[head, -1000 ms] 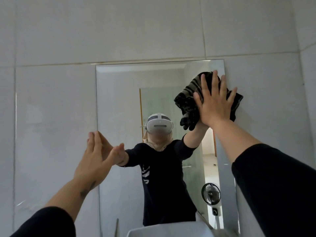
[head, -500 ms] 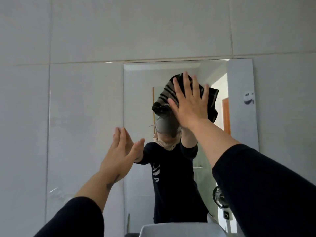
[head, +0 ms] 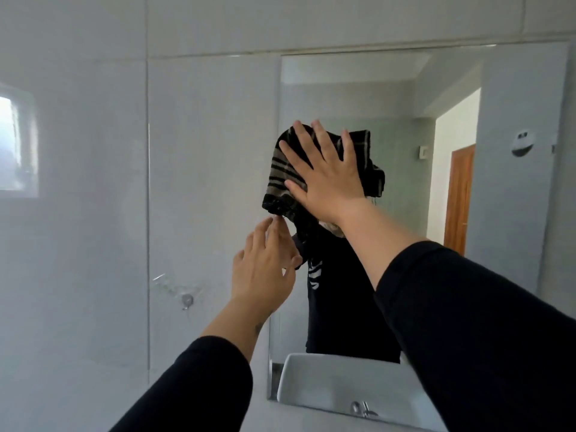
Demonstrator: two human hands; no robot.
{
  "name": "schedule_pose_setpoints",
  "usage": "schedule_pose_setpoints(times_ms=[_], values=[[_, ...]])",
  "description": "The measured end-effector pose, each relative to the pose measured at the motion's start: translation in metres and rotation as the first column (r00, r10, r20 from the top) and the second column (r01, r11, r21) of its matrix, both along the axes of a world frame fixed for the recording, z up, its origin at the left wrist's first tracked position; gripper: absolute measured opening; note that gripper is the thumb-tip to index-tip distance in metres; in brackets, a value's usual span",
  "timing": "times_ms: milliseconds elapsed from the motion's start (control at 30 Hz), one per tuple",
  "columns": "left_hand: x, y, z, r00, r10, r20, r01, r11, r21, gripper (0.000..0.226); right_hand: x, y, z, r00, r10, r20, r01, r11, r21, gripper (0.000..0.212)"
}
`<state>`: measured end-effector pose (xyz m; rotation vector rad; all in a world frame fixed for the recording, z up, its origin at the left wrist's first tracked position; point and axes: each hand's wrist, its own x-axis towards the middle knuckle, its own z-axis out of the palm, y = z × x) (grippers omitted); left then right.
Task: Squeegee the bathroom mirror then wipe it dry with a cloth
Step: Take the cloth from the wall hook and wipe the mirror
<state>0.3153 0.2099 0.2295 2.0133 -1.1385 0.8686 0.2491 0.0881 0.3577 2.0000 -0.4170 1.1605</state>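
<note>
The wall mirror [head: 405, 113] fills the right half of the view. A dark cloth with pale stripes [head: 282, 173] lies flat on the glass near the mirror's upper left. My right hand [head: 327, 179] presses it there with fingers spread wide. My left hand [head: 261, 269] is raised just below the cloth, by the mirror's left edge, palm toward the glass and holding nothing; its fingertips almost touch the cloth's lower corner. No squeegee is in view.
Grey wall tiles [head: 202, 151] surround the mirror. A small metal hook [head: 187, 299] sits on the wall left of my left hand. The mirror reflects a white basin [head: 327, 385], a tap [head: 358, 408] and a wooden door [head: 459, 198].
My right hand has swept the cloth from the mirror's upper right corner leftward and slightly down. My left hand stays near the left edge. The view has turned to the left.
</note>
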Motion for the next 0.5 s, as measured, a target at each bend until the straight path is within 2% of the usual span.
schedule_pose_setpoints(times_ms=[167, 367, 500], values=[[-0.005, -0.003, -0.005, 0.994, 0.042, -0.097, -0.024, 0.983, 0.184, 0.093, -0.019, -0.009, -0.023, 0.994, 0.012, -0.113, -0.014, 1.0, -0.022, 0.064], [-0.006, 0.001, 0.002, 0.993, 0.065, -0.102, -0.037, 0.968, 0.249, 0.1, -0.062, -0.036, -0.044, 0.98, -0.018, -0.2, 0.016, 1.0, -0.012, 0.066], [-0.008, -0.002, 0.005, 0.989, 0.077, -0.128, -0.042, 0.965, 0.26, 0.103, -0.097, -0.059, -0.052, 0.982, -0.021, -0.188, 0.035, 0.997, 0.073, 0.067]])
